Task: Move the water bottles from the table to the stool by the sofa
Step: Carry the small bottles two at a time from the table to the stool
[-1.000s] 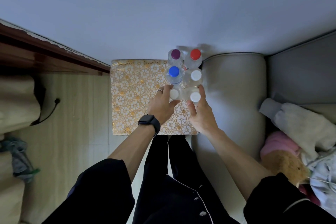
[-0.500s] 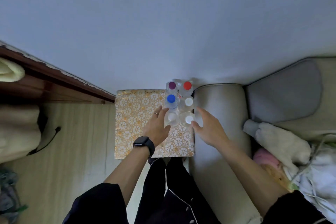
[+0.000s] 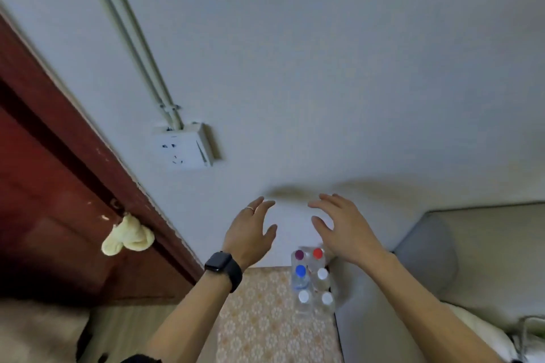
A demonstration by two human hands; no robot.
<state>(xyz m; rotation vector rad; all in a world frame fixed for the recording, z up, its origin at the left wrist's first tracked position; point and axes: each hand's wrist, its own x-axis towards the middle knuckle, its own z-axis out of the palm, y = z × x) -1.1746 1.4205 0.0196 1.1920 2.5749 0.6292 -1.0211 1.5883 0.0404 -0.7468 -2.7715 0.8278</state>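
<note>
On the stool [image 3: 265,327] beside the sofa [image 3: 368,333], six water bottles [image 3: 312,280] stand up straight. The left hand [image 3: 250,233] and right hand [image 3: 342,230] hang above them, fingers spread, grip empty; the right is nearer.

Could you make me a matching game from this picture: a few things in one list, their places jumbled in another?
Things: 1 black watch; 2 pale yellow cloth; 3 socket; 4 water bottles.
Places: A on the wall; B on the patterned stool; C on the wrist of the left hand; D hanging on the red door.
Pairs: 1-C; 2-D; 3-A; 4-B.
</note>
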